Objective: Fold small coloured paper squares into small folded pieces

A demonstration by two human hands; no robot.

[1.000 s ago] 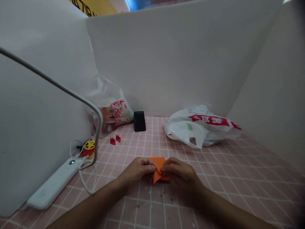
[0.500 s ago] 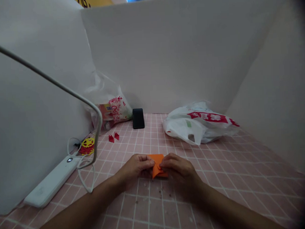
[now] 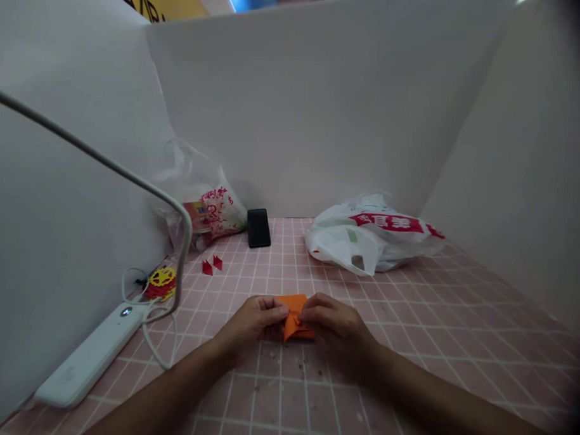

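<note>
A partly folded sheet of orange paper (image 3: 293,302) is held between both hands, low over the pink tiled surface. My left hand (image 3: 252,323) pinches its left side between thumb and fingers. From the right, my right hand (image 3: 338,320) has its fingertips closed on a fold near the paper's middle. One pointed flap angles down toward me at the lower left of the paper. The undersides of both hands, and the paper behind the fingers, are hidden.
Two small red folded paper pieces (image 3: 212,265) lie beyond my left hand. Farther back are a black phone (image 3: 258,228), a clear bag (image 3: 218,213) and a white plastic bag (image 3: 338,241). At left are a white power strip (image 3: 85,358), yellow-red cut-outs (image 3: 162,282) and a grey cable (image 3: 127,174).
The whole view has shifted slightly. My right fingers have moved a little on the fold at the paper's middle; both hands keep their hold.
</note>
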